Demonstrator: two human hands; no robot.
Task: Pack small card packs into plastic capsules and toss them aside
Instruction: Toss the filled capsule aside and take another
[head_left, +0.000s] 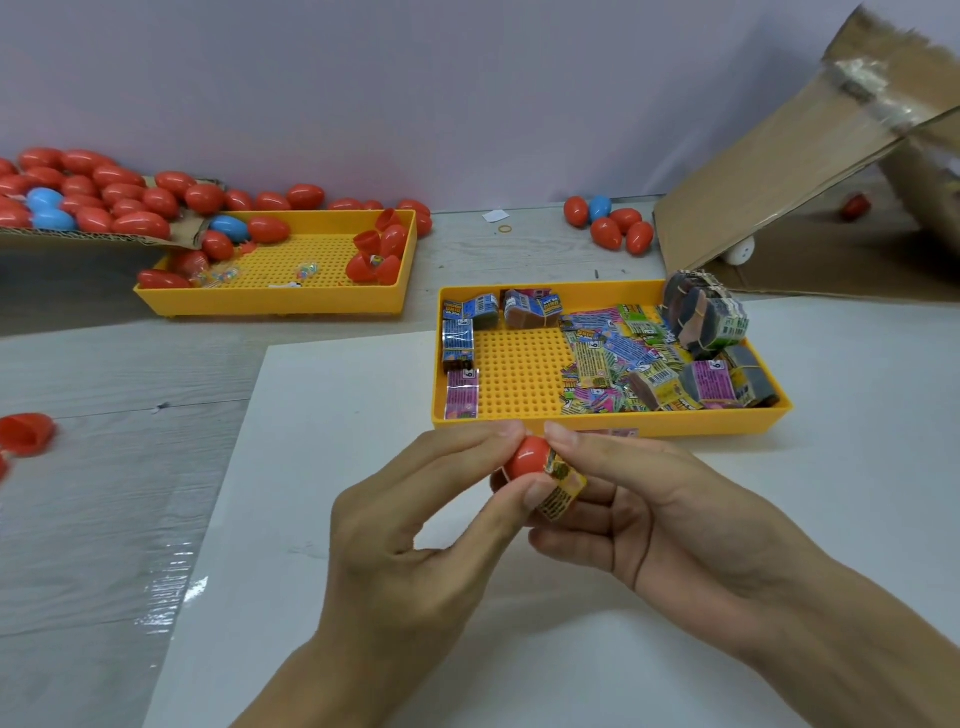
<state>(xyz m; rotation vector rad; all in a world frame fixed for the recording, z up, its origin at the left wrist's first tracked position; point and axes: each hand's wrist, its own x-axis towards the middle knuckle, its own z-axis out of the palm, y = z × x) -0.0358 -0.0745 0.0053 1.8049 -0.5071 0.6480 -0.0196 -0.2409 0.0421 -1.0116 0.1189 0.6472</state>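
Left hand (415, 530): frame centre, thumb and fingers closed around red capsule half (527, 457).
Right hand (670, 514): fingertips pinching card pack (563, 486), partly inside capsule half.
Yellow tray (613, 423): just behind, holding more packs.

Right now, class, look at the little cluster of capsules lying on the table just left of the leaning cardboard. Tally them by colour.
Red capsules: 4
Blue capsules: 1
Total: 5
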